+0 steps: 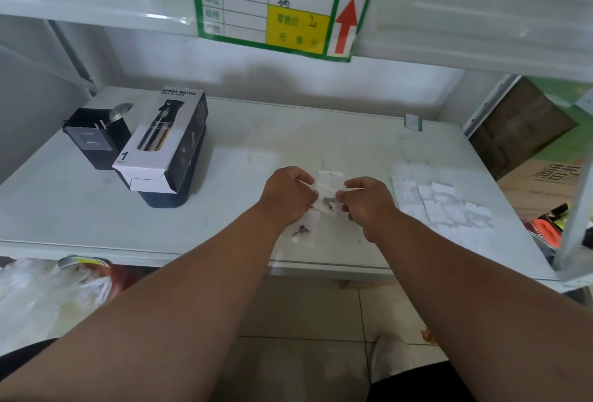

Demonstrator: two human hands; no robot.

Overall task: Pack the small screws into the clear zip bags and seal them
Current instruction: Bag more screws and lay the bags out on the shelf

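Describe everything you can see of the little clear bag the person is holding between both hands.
The clear zip bag is small, thin and see-through, like soft plastic. It is held just above the white shelf, tilted, with the left hand pinching its left edge and the right hand its right edge. A few small metal screws lie inside. Whether it is sealed cannot be told.

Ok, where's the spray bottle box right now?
In the head view the spray bottle box lies on the left of the shelf, beside a black holder, well left of both hands.
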